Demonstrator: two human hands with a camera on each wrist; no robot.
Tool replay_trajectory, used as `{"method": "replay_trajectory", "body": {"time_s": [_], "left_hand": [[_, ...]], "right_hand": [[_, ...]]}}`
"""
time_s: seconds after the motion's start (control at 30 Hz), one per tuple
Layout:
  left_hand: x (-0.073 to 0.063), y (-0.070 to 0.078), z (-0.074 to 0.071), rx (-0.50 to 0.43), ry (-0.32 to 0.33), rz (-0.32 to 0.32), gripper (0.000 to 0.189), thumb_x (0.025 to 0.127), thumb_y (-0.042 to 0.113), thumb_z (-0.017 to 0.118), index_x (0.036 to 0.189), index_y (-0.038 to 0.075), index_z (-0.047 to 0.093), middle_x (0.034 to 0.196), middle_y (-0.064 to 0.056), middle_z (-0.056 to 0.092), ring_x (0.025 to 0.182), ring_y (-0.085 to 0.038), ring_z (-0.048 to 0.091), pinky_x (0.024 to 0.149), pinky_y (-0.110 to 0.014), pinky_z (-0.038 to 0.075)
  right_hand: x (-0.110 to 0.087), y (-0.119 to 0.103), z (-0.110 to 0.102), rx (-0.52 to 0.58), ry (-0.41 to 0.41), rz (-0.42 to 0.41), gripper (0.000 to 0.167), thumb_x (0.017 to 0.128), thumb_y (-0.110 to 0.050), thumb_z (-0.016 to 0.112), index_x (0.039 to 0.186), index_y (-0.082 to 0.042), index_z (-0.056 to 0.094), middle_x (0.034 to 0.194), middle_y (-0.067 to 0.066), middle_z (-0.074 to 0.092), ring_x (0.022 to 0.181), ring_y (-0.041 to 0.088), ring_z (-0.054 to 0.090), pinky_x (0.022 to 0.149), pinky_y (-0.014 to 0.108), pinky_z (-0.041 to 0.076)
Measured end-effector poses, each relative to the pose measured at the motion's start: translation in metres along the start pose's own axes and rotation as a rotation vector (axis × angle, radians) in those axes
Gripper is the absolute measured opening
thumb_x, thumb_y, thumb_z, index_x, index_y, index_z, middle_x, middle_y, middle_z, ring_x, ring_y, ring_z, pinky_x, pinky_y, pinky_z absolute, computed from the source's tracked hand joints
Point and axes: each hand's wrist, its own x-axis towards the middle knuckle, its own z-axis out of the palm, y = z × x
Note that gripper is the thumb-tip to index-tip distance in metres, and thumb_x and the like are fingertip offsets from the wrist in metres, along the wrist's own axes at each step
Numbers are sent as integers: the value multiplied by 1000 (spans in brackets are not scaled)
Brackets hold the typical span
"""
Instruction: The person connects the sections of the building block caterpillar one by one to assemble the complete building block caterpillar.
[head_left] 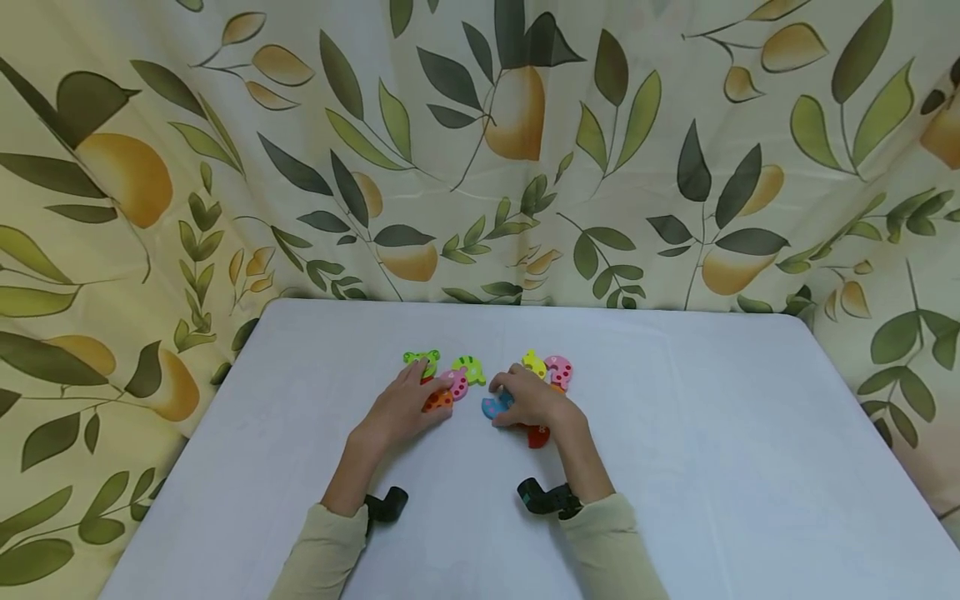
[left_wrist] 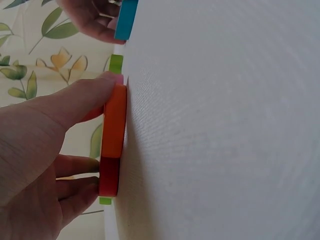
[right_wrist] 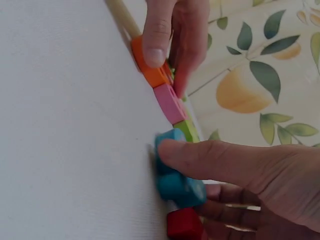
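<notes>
Across the white table, the right hand pinches a blue piece while the left hand, apart from it, rests loosely spread on the orange piece, where a hard thumb push might knock the adjoining pink piece askew.

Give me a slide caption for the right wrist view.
The right hand holds a blue piece near a red piece while the left hand touches an orange piece.
</notes>
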Motion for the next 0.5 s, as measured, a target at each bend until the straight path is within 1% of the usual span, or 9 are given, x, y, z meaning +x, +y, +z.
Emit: {"method": "replay_trajectory", "body": {"time_s": [0.07, 0.17, 0.27, 0.37, 0.5], "left_hand": [[0, 0, 0, 0, -5, -7, 53, 89, 44, 66, 137, 24, 56, 157, -16, 29, 147, -36, 26, 111, -56, 37], [0, 1, -1, 0, -10, -19, 53, 89, 44, 67, 138, 26, 56, 157, -15, 29, 147, -35, 26, 110, -56, 38], [0, 2, -1, -3, -11, -27, 54, 89, 44, 67, 138, 26, 55, 158, -15, 28, 147, -35, 26, 110, -56, 38], [0, 2, -1, -6, 2, -22, 53, 89, 43, 67, 138, 26, 56, 157, -15, 30, 146, -34, 27, 110, -56, 39], [0, 1, 0, -2, 15, -7, 54, 89, 44, 67, 138, 25, 56, 156, -14, 31, 146, -33, 29, 110, -54, 39]], "right_hand": [[1, 1, 1, 22, 32, -21, 52, 80, -20, 80, 127, -12, 60, 120, 10, 56, 108, 22, 53, 93, 40, 53], [4, 4, 4, 53, 75, -41, 56, 82, -13, 77, 134, -10, 55, 131, 11, 56, 117, 26, 52, 100, 44, 50], [6, 7, 5, 79, 96, -42, 59, 84, -10, 74, 138, -9, 51, 138, 11, 54, 122, 28, 51, 103, 46, 48], [9, 8, 6, 69, 114, -38, 61, 84, -12, 74, 139, -7, 50, 138, 13, 53, 123, 28, 50, 103, 46, 48], [12, 9, 9, 42, 147, -10, 61, 83, -22, 77, 135, -2, 53, 134, 16, 51, 117, 27, 51, 101, 44, 49]]}}
